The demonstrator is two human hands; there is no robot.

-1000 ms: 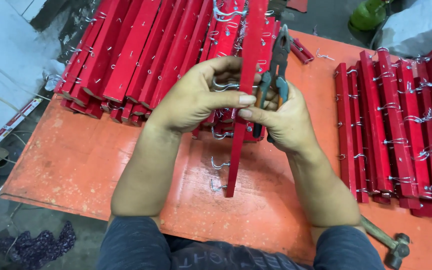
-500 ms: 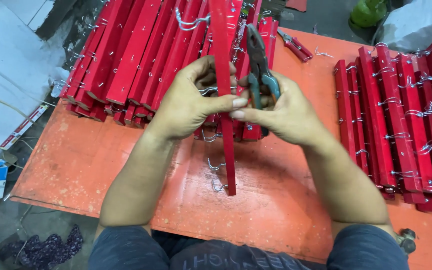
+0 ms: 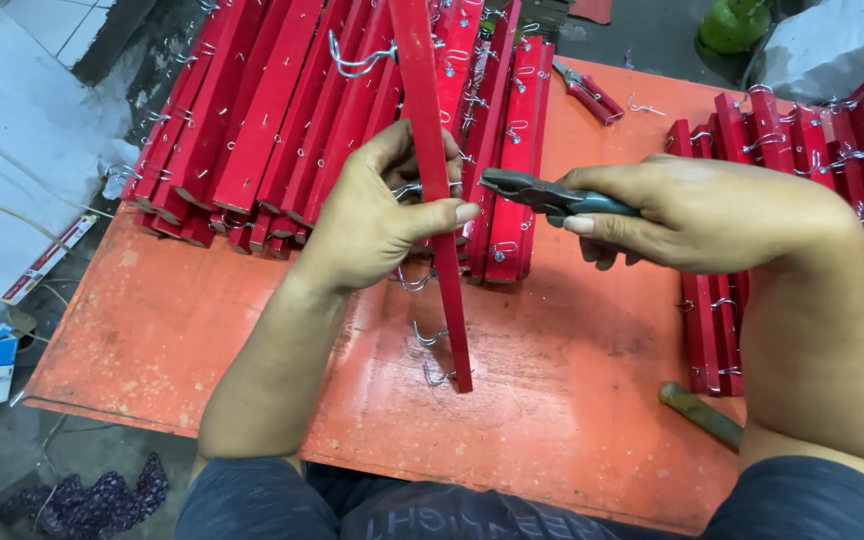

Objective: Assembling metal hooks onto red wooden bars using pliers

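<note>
Now, left hand: your left hand (image 3: 382, 215) is closed around a long red strip (image 3: 432, 190), held upright over the orange tabletop (image 3: 182, 340).
Right hand: your right hand (image 3: 702, 215) grips teal-handled pliers (image 3: 552, 197), nose touching the strip.
Hooks: wire hooks (image 3: 430, 336) hang off the strip's left edge.
Around you: red strip stack (image 3: 282, 110) behind, another pile (image 3: 802, 150) right, spare red pliers (image 3: 587, 92) beyond, hammer handle (image 3: 702, 415) near your right forearm.
</note>
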